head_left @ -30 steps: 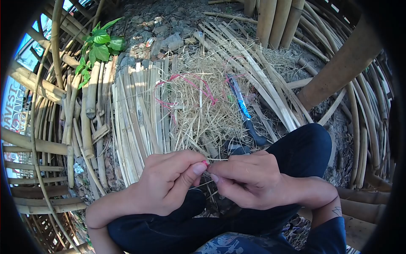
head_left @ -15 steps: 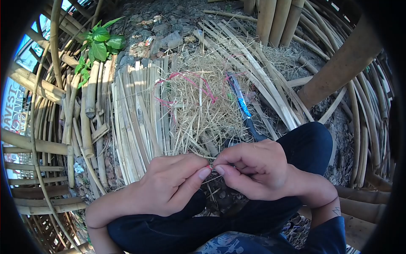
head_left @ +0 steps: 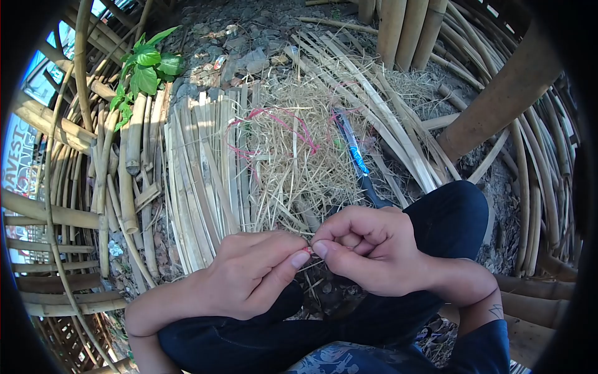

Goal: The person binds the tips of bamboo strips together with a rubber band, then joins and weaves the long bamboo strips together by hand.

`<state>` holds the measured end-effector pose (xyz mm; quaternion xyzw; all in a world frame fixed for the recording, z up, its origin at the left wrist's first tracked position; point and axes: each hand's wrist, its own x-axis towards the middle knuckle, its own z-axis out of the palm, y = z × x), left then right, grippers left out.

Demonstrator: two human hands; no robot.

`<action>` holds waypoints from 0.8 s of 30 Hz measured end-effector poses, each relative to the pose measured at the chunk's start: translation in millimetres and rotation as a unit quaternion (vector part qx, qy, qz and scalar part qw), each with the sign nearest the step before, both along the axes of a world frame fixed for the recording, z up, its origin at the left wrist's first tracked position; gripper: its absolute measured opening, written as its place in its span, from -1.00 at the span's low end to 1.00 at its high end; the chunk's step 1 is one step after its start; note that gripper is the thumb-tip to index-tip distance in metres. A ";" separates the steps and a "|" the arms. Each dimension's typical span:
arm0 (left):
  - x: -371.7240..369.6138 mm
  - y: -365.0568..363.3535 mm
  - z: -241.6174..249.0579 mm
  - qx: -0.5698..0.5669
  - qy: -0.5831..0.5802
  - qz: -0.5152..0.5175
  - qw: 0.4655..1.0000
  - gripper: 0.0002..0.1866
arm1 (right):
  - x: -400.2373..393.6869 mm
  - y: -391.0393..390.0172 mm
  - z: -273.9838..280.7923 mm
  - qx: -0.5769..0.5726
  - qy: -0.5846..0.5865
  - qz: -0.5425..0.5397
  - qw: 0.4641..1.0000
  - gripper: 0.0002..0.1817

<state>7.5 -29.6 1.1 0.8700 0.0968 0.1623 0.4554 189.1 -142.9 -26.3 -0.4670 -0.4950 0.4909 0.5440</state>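
Note:
My left hand (head_left: 255,271) and my right hand (head_left: 374,249) meet fingertip to fingertip above my crossed legs, both pinched closed. A tiny reddish bit (head_left: 308,249) shows between the left thumb and forefinger, too small to make out. What the right fingertips hold is hidden. Beyond the hands lies a heap of thin shavings (head_left: 317,174) with loose pink string (head_left: 305,134) on it. A long tool with a dark handle and a blue-marked blade or sleeve (head_left: 356,153) rests on the right side of the heap.
Flat split bamboo strips (head_left: 199,174) lie left of the shavings, and longer strips (head_left: 380,112) lean at the right. A thick bamboo pole (head_left: 504,93) slants at the right. Bamboo fencing surrounds the spot, with a green plant (head_left: 146,68) at the upper left and stony ground behind.
My right hand has turned slightly, its knuckles a little higher and its fingers more curled. My left hand has barely moved.

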 end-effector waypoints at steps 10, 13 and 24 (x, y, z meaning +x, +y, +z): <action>-2.0 1.2 -5.3 0.041 -0.029 -0.023 0.998 -0.93 | 1.6 9.6 5.6 -0.129 0.156 0.029 0.979 -0.94; -0.6 1.1 -5.7 0.053 -0.039 -0.023 0.998 -0.92 | 3.7 12.1 3.6 -0.163 0.177 0.045 0.970 -0.90; -1.5 2.2 -9.8 0.052 -0.045 -0.018 0.997 -0.86 | 9.9 16.5 1.7 -0.262 0.321 0.093 0.905 -0.88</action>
